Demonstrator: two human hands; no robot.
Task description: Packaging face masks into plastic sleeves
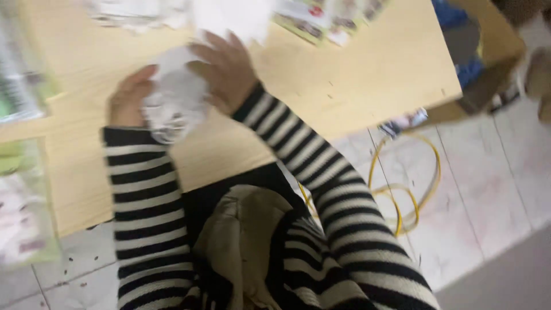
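A crumpled ball of white paper [175, 95] is squeezed between both my hands above a low pale wooden table [367, 69]. My left hand [127, 95] presses it from the left side, thumb on top. From the right, my right hand [227, 69] cups it with fingers curled over its top. Both arms wear black-and-white striped sleeves. The view is motion-blurred.
Printed paper sheets [321, 17] lie at the table's far edge, more blurred papers [20, 74] at the left. A yellow cable [402, 189] coils on the tiled floor to the right. A brown cardboard box [488, 40] with blue items stands at the upper right.
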